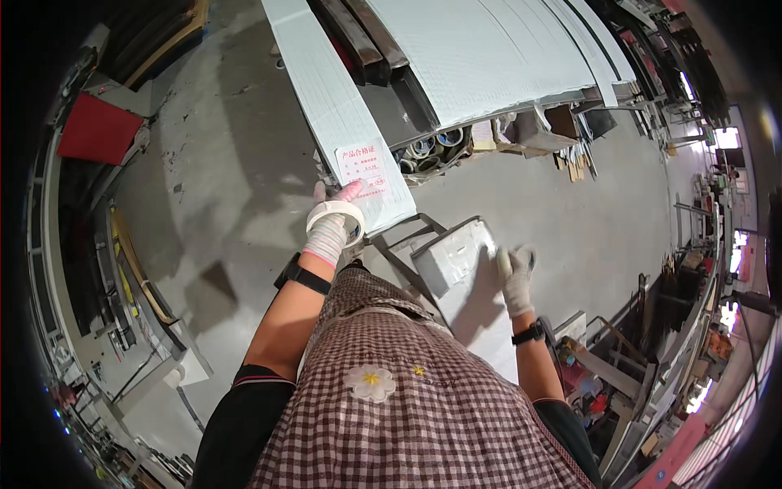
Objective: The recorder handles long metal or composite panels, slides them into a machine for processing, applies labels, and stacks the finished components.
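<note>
My left hand point(338, 194), in a thin glove with pink fingertips, rests on a white paper label point(362, 161) with red print. Its fingers are apart and press the label's lower part. Beneath lies a long pale, film-covered strip point(322, 90). A white roll of tape point(359, 218) hangs around my left wrist like a bracelet. My right hand point(515, 281), in a pale glove, is off to the right near a grey-white stool point(456, 259). Its fingers are curled, and a small greyish rounded thing shows at them; I cannot make out what it is.
A wide white-covered worktable point(489, 57) stands ahead, dark metal bars point(358, 37) on its left. Rolls of tape point(423, 148) and an open carton point(542, 130) sit under its edge. A red panel point(102, 129) is far left; racks and scrap line the right.
</note>
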`<state>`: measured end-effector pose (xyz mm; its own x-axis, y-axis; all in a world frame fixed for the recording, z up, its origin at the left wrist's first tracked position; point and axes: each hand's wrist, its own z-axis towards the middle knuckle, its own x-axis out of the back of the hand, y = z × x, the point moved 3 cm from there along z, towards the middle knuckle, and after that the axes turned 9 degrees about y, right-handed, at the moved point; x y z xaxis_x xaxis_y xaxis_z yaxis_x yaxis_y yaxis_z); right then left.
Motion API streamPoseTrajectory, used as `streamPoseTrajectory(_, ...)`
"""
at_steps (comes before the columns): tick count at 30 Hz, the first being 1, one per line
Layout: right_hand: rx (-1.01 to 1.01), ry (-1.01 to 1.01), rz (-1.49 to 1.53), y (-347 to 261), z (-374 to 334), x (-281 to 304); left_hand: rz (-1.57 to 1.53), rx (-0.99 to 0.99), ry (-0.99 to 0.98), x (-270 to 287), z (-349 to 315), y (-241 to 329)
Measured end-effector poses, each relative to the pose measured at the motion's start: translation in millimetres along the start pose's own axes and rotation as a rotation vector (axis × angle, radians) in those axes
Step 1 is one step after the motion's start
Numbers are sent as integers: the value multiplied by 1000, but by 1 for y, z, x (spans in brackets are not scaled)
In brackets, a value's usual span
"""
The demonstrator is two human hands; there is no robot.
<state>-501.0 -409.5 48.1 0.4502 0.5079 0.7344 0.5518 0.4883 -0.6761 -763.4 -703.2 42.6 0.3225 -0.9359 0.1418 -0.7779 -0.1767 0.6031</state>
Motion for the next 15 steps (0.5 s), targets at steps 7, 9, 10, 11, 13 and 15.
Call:
streamPoseTrajectory(7, -167, -273, 66, -128, 122, -143, -384, 212, -473, -36, 19, -3)
streamPoseTrajectory(9, -15, -445, -126, -140, 128, -190, -400, 260, -469, -39, 10, -4)
streamPoseTrajectory(10, 372, -437, -368, -157, 120, -200, -426, 297, -465, -38, 3, -3)
streamPoseTrajectory(11, 371, -445, -370, -150, 119, -202, -411, 221, -405, -39, -5, -1)
streamPoseTrajectory(13, 536, -449, -87, -126, 120, -196, -490, 320, -539, -44, -10, -16)
streamPoseTrajectory(15, 376, -513, -120, -97, 122, -179, -531, 396, -613, -43, -30, -43)
